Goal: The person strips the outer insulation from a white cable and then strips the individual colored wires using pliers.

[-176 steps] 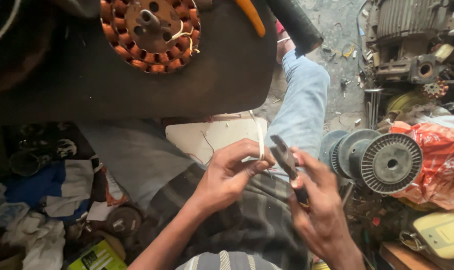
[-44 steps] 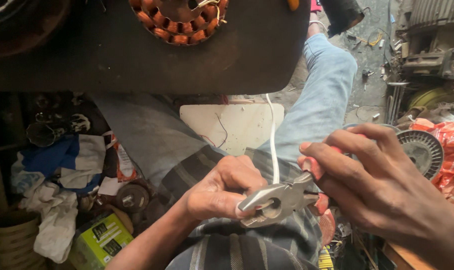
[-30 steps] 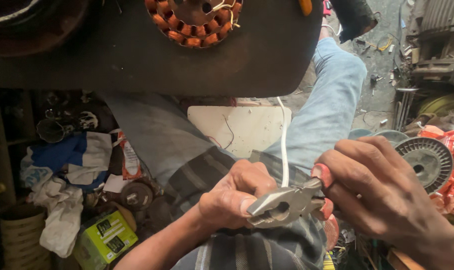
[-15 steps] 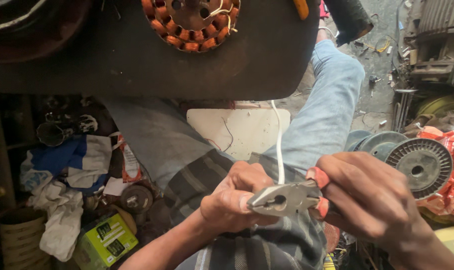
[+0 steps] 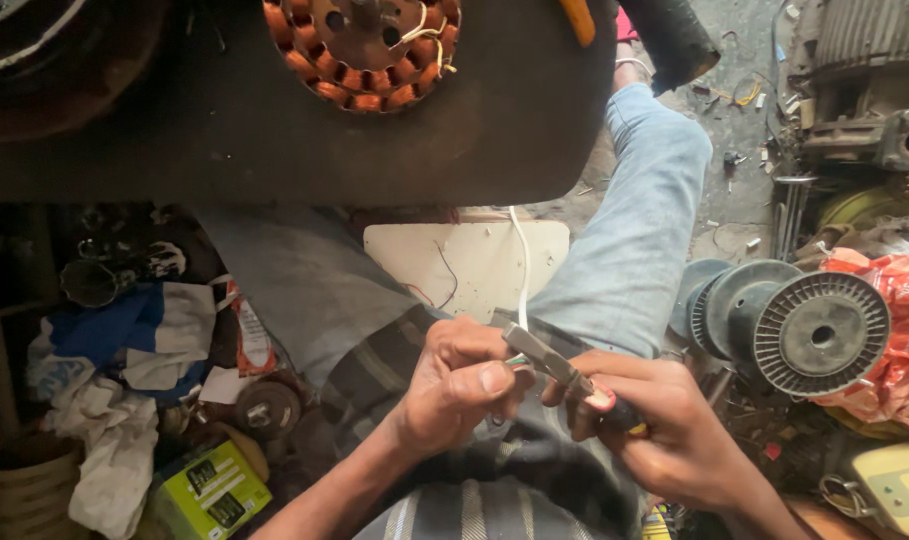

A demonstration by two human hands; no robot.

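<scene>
Over the lap, the left hand pinches the end of a white cable that runs up toward a white panel. The right hand grips pliers, whose tip seems to bite the cable's coloured wires, though they're tiny.
</scene>
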